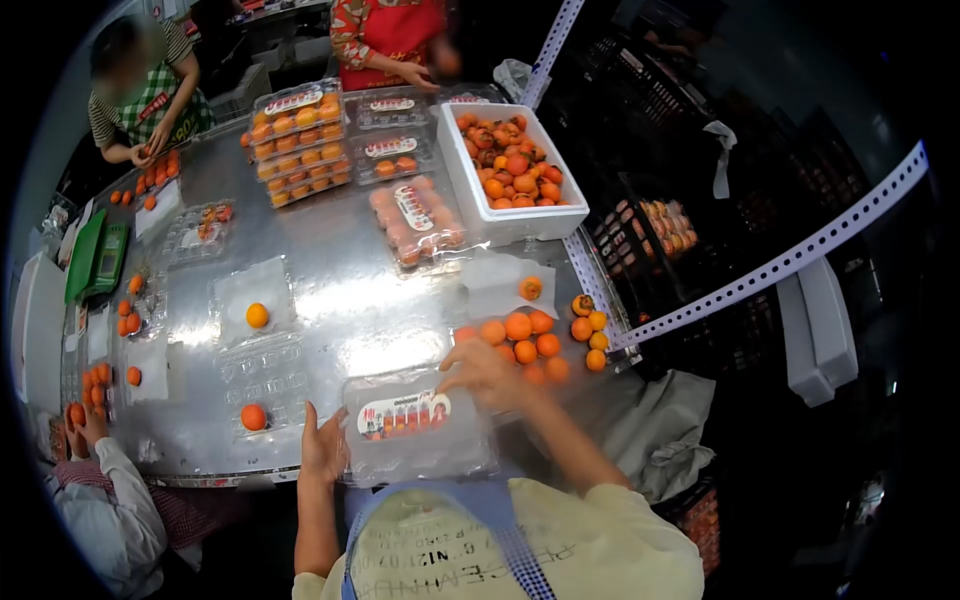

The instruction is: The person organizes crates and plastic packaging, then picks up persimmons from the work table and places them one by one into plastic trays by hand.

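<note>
A clear plastic clamshell box (415, 455) with a printed label lies in front of me at the table's near edge; no fruit shows inside it. My left hand (322, 445) stands at the box's left side, fingers stretched up and thumb apart, close against the plastic. Over the box's upper right corner hovers my right hand (487, 376), its fingers bent and slightly apart, holding nothing that I can see. Just beyond it is a group of loose persimmons (518, 326), partly hidden by that hand. One persimmon (530, 288) rests on a white paper sheet (485, 275).
A white foam box (467, 190) full of persimmons stands at the back right. Filled clamshells (300, 145) are stacked at the back, another filled pack (415, 222) nearer. A perforated metal post (800, 255) borders the right. Co-workers handle fruit at the left (90, 425) and far side.
</note>
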`<state>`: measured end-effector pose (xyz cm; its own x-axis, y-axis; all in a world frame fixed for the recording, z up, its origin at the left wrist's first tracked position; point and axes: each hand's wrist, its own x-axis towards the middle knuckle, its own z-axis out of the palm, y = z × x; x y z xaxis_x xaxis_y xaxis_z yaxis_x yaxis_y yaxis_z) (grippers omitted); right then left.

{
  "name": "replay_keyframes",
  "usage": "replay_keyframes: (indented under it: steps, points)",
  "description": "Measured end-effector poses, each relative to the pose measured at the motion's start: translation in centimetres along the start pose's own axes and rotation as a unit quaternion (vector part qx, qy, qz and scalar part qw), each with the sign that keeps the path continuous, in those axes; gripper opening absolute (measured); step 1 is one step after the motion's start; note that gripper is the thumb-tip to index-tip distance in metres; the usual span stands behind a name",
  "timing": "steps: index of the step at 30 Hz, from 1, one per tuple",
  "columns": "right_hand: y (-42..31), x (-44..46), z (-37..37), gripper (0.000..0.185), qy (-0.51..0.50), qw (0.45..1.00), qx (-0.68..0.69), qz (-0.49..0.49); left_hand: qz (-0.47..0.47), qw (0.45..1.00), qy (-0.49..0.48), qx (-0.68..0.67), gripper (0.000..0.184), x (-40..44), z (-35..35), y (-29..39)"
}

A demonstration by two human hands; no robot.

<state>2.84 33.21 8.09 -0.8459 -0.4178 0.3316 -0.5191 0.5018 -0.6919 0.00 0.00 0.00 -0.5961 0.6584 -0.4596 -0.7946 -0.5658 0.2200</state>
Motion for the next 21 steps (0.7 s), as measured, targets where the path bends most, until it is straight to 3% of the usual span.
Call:
replay_keyframes:
  steps: [2,5,7,10,13,14,15,18,19,21]
  points:
    - [-0.8,-0.1,0.1,0.047,-0.021,0.999,-0.044,-0.001,0.033,0.984,0.119,0.126,0.096,0.0,-0.9,-0.1]
    - [-3.2,-3.3,-3.4,0.041,-0.028,0.996,-0.081,0.005,-0.009,0.961,0.033,0.273,0.088,-0.6,2.5,-4.0]
    - [-3.7,-5.6,-5.3,0.044,-0.099,0.993,0.006,0.064,-0.004,0.975,0.032,0.221,0.089,-0.1,4.3,-6.5]
    - [-5.2,-9.2,-9.9,0.061,-0.173,0.977,0.115,0.042,-0.009,0.977,0.006,0.214,0.092,0.6,6.6,-9.9]
    - [-5.1,-16.0,-13.1,0.075,-0.119,0.969,0.206,0.074,-0.024,0.972,-0.025,0.231,0.088,1.3,10.8,-13.5]
    - [-5.0,-19.2,-12.7,0.086,-0.01,0.901,0.407,0.151,-0.016,0.97,-0.019,0.243,0.086,2.1,11.4,-14.8]
    - [-5.0,-21.4,-12.7,0.088,0.073,0.874,0.439,0.197,-0.008,0.967,-0.013,0.256,0.085,3.2,11.7,-16.3]
    - [-6.8,-29.0,-11.5,0.078,0.148,0.772,0.473,0.397,0.032,0.943,-0.02,0.332,0.082,4.9,13.4,-22.4]
    - [-6.2,-32.0,-9.4,0.064,0.205,0.792,0.402,0.412,0.046,0.926,-0.037,0.373,0.081,6.0,14.4,-24.3]
    - [-10.0,-34.8,-9.2,0.049,0.303,0.706,0.488,0.415,-0.012,0.908,-0.023,0.417,0.082,5.7,17.5,-28.2]
